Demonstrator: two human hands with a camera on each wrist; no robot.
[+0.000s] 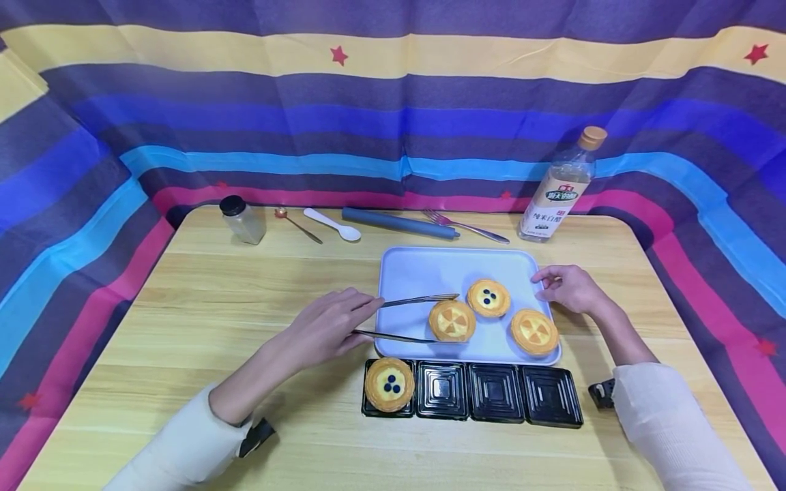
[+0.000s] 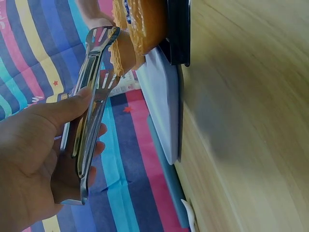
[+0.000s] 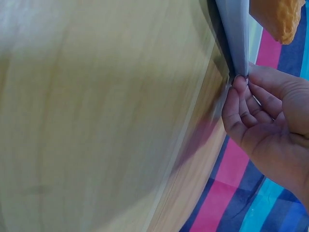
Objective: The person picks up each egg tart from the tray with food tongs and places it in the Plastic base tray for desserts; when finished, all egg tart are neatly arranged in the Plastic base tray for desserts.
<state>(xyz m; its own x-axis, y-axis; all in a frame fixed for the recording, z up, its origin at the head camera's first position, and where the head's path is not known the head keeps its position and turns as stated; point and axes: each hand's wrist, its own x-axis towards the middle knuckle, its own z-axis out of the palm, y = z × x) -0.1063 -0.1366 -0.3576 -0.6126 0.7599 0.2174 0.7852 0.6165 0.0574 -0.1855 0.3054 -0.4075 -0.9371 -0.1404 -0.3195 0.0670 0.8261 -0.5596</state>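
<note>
My left hand (image 1: 334, 324) grips a pair of metal tongs (image 2: 79, 140), whose spread arms reach over the tray on either side of an egg tart (image 1: 452, 321) with a wedge pattern on top. With thumb and fingers my right hand (image 1: 571, 288) pinches the right rim of the pale blue tray (image 3: 236, 38). Also on the tray lie a tart with dark berries (image 1: 488, 298) and another wedge-patterned tart (image 1: 535, 332). Just in front of the tray is a black four-part holder (image 1: 495, 392); its leftmost compartment bears a berry-topped tart (image 1: 389, 385).
Along the back edge lie a small black-capped jar (image 1: 243, 220), a thin spoon (image 1: 299, 226), a white spoon (image 1: 333, 225), a blue-grey rod (image 1: 399, 223) and a fork (image 1: 468, 226). A vinegar bottle (image 1: 560, 191) stands at the back right, before the striped cloth (image 1: 368, 95).
</note>
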